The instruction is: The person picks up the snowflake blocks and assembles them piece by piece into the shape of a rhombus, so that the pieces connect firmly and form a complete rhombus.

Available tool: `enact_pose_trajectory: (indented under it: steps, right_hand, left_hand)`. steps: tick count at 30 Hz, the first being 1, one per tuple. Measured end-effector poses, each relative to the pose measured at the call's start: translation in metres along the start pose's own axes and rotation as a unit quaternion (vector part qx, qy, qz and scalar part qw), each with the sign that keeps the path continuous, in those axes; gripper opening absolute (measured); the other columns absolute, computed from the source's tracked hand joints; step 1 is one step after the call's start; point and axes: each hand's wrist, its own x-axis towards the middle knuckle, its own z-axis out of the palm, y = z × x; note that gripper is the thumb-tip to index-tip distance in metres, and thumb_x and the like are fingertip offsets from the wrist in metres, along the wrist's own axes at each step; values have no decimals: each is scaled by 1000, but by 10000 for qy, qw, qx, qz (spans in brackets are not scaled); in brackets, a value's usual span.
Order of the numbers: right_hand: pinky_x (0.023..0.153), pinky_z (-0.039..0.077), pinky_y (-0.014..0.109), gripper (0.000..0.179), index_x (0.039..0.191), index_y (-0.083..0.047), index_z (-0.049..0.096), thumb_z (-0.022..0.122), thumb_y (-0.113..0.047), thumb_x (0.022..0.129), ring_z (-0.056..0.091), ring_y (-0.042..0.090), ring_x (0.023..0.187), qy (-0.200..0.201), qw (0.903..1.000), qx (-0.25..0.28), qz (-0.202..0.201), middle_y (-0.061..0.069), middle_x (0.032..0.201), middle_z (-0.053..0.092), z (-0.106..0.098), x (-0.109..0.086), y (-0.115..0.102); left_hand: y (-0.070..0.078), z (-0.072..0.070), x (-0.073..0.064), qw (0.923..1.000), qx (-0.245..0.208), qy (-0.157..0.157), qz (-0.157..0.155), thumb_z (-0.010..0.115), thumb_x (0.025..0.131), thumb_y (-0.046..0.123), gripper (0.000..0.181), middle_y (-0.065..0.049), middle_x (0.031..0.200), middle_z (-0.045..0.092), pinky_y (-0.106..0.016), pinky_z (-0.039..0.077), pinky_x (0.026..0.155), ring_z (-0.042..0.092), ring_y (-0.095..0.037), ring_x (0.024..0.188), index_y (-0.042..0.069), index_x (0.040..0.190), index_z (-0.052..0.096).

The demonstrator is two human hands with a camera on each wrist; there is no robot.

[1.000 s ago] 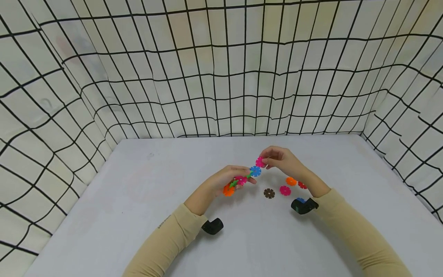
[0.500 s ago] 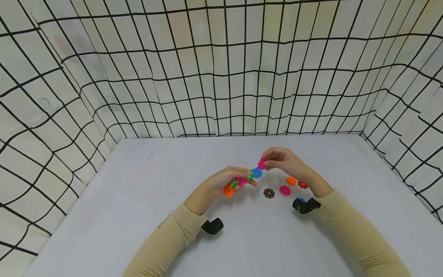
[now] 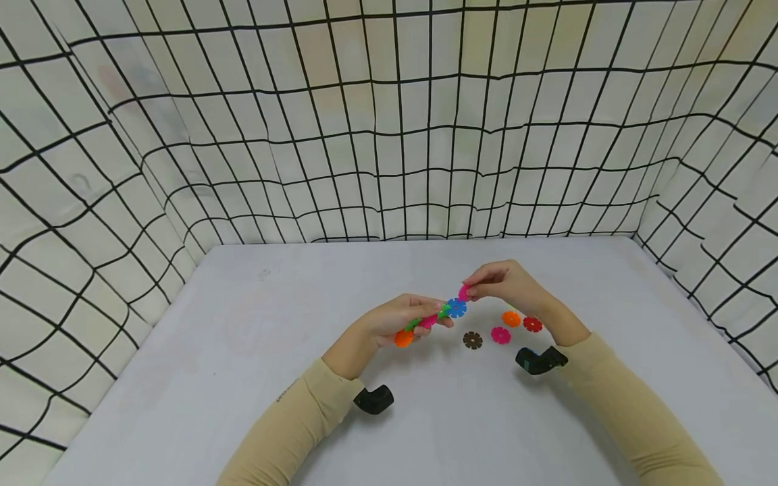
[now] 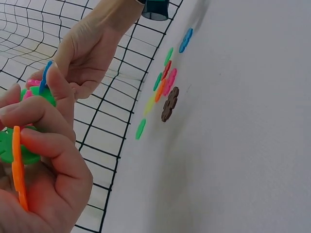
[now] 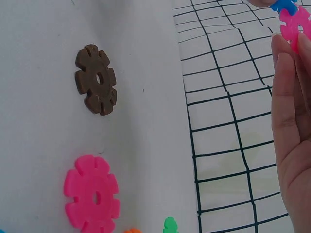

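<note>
Left hand [image 3: 392,320] grips disc chain [image 3: 429,321]. Right hand [image 3: 509,281] pinches pink disc [image 3: 464,293] at the chain's blue disc [image 3: 457,308]. Brown disc [image 3: 473,340] lies on table [image 3: 292,290].

- A white table [image 3: 146,378] fills the lower part of the head view, its far edge running nearly straight across.
- The back wall [image 3: 413,152] rises behind it, white and crossed by a black grid whose lines bow and sag.
- The left side wall [image 3: 79,175] bears the same grid, with a blurred reddish patch [image 3: 114,75] high up.
- The right side wall [image 3: 723,169] shows some lines broken and offset.
- Pale yellowish patches [image 3: 525,40] tint the back wall's top.
- A faint mark [image 3: 264,274] lies toward the table's far left.
</note>
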Motion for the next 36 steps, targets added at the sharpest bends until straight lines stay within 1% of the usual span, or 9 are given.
enact_pose_trajectory:
  steps: [4, 9, 15, 20, 29, 30, 32, 35, 36]
  right_hand:
    - [85, 58, 30, 21, 113, 21, 62, 63, 10, 96, 74, 17, 86, 68, 9999, -82, 32, 1, 94, 76, 0, -2, -3]
    - [84, 58, 30, 18, 111, 19, 66, 63, 9, 96, 75, 18, 85, 112, 9999, -75, -10, 2, 94, 76, 1, -6, -1]
    - [82, 58, 28, 19, 112, 21, 64, 63, 10, 96, 75, 20, 85, 122, 9999, 2, -20, 1, 93, 76, 0, -8, 1]
    - [82, 58, 27, 20, 112, 22, 64, 63, 10, 96, 75, 17, 84, 170, 9998, -48, 74, 1, 93, 76, -1, -8, 2]
    - [82, 58, 28, 20, 112, 22, 63, 63, 11, 95, 75, 14, 83, 245, 9997, -77, 45, 1, 94, 76, -1, -12, 4]
    - [82, 58, 28, 18, 111, 21, 65, 63, 12, 95, 75, 15, 83, 263, 9997, -23, 14, 1, 93, 76, -1, -13, 5]
    - [81, 59, 27, 15, 107, 13, 72, 64, 12, 95, 75, 15, 83, 281, 9995, 156, -32, 0, 93, 76, -1, -13, 6]
    - [81, 59, 28, 23, 101, -4, 80, 65, 11, 95, 75, 15, 83, 285, 9987, 406, -87, 1, 92, 76, 0, -15, 6]
    - [81, 59, 28, 25, 100, -7, 81, 65, 11, 94, 75, 16, 83, 290, 9985, 451, -95, 1, 92, 76, -1, -15, 6]
  left_hand:
    - [-1, 2, 1, 9999, -157, 54, 14, 46, 111, 15, 39, -5, 104, 71, -15, 37, 52, 42, -5, 54, -10, 139, 54]
    - [-3, 5, 3, 9988, -444, 187, -110, 46, 111, 16, 40, -8, 107, 70, -14, 35, 51, 41, -4, 53, -9, 142, 53]
    - [-5, 9, 6, 9974, -589, 354, -234, 46, 111, 19, 40, -4, 102, 70, -16, 33, 51, 40, -4, 53, -8, 138, 57]
    - [-6, 11, 7, 9960, -683, 468, -326, 47, 111, 20, 39, -2, 98, 70, -16, 33, 51, 39, -4, 52, -8, 137, 57]
    - [-7, 15, 10, 9942, -856, 507, -398, 47, 110, 18, 38, 0, 95, 71, -17, 32, 51, 38, -4, 50, -8, 136, 57]
    - [-7, 15, 10, 9942, -863, 507, -382, 47, 111, 18, 37, 0, 95, 71, -17, 32, 51, 38, -4, 50, -7, 135, 57]
    - [-7, 16, 10, 9940, -893, 500, -374, 47, 111, 19, 37, 0, 95, 71, -16, 33, 51, 39, -3, 50, -7, 135, 57]
    - [-5, 16, 10, 9945, -872, 464, -346, 47, 111, 19, 37, 0, 97, 70, -16, 36, 50, 42, -3, 49, -7, 134, 58]
    - [-4, 16, 10, 9950, -835, 445, -326, 47, 111, 19, 37, -1, 98, 70, -15, 37, 50, 42, -3, 49, -7, 135, 58]
